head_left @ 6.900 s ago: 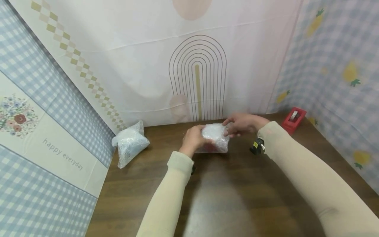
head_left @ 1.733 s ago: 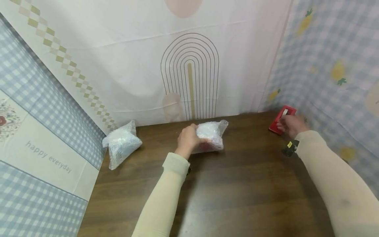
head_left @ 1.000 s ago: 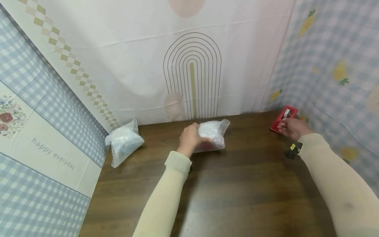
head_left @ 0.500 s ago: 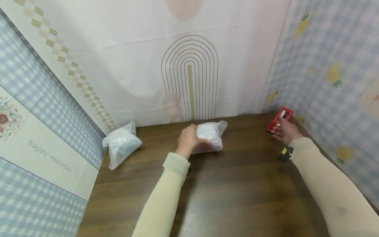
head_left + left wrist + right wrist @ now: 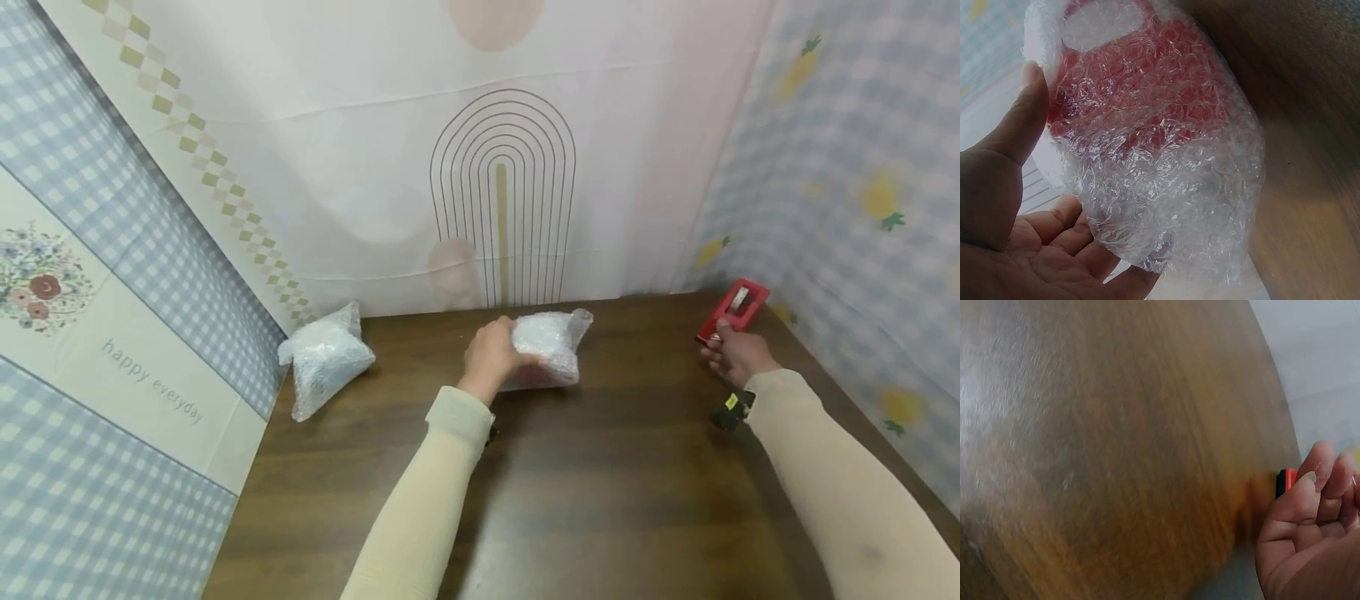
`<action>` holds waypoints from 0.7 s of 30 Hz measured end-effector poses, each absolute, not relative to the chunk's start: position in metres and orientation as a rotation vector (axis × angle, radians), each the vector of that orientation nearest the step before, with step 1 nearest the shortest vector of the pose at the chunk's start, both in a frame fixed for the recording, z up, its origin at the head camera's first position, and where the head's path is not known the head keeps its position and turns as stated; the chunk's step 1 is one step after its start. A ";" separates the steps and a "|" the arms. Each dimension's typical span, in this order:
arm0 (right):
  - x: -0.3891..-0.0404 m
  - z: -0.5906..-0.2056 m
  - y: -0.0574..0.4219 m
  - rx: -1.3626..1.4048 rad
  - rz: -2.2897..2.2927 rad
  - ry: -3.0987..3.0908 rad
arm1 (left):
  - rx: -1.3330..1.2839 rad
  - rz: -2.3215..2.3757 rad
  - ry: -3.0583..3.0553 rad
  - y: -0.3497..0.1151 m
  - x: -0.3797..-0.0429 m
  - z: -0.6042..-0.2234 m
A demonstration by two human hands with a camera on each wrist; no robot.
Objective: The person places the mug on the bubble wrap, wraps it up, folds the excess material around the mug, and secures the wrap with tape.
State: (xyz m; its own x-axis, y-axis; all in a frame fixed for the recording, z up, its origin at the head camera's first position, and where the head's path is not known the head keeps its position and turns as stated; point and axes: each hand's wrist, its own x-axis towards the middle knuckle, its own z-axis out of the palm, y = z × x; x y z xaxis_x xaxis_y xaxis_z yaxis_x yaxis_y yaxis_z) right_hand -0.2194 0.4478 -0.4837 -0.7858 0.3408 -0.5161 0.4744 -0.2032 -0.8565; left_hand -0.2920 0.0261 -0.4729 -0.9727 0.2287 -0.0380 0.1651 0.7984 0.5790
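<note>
My left hand [image 5: 491,354] grips the near left side of a bubble-wrapped package [image 5: 551,337] at the back middle of the table. In the left wrist view the thumb lies along one side of the package [image 5: 1166,125], the fingers on the other; something red with a rounded opening shows through the clear wrap. A red tape dispenser [image 5: 738,304] with a pale roll stands at the back right. My right hand [image 5: 738,354] is at its front end, fingers curled, pinching what looks like a thin clear strip of tape [image 5: 1319,467]. The right wrist view shows only the dispenser's edge [image 5: 1286,481].
A second bubble-wrapped package [image 5: 326,358] lies at the back left of the brown wooden table [image 5: 585,500]. Patterned cloth walls [image 5: 360,192] enclose the table at the back and on both sides.
From steadying the package, my right hand has gone right to the tape dispenser; lately it has drawn slightly toward me at its front end. The left hand keeps its grip on the package.
</note>
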 end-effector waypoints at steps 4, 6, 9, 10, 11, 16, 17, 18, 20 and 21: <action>-0.218 -0.498 0.457 0.997 -2.094 2.010 | 0.326 0.906 2.893 0.028 -0.291 -0.474; -0.220 -0.504 0.459 1.024 -2.071 2.046 | 0.334 0.916 2.896 0.027 -0.291 -0.475; -0.225 -0.510 0.460 1.095 -2.052 2.074 | 0.344 0.940 2.891 0.026 -0.290 -0.476; -0.226 -0.512 0.461 1.108 -2.054 2.075 | 0.345 0.947 2.888 0.026 -0.290 -0.476; -0.227 -0.513 0.460 1.117 -2.049 2.081 | 0.341 0.953 2.885 0.026 -0.290 -0.476; -0.229 -0.514 0.457 1.126 -2.059 2.087 | 0.326 0.964 2.879 0.025 -0.289 -0.477; -0.228 -0.513 0.456 1.136 -2.050 2.096 | 0.328 0.963 2.879 0.025 -0.290 -0.477; -0.228 -0.513 0.455 1.142 -2.044 2.101 | 0.334 0.962 2.879 0.025 -0.290 -0.477; -0.228 -0.512 0.454 1.152 -2.021 2.125 | 0.345 0.968 2.877 0.025 -0.290 -0.476; -0.228 -0.512 0.453 1.156 -2.006 2.140 | 0.348 0.972 2.876 0.025 -0.290 -0.476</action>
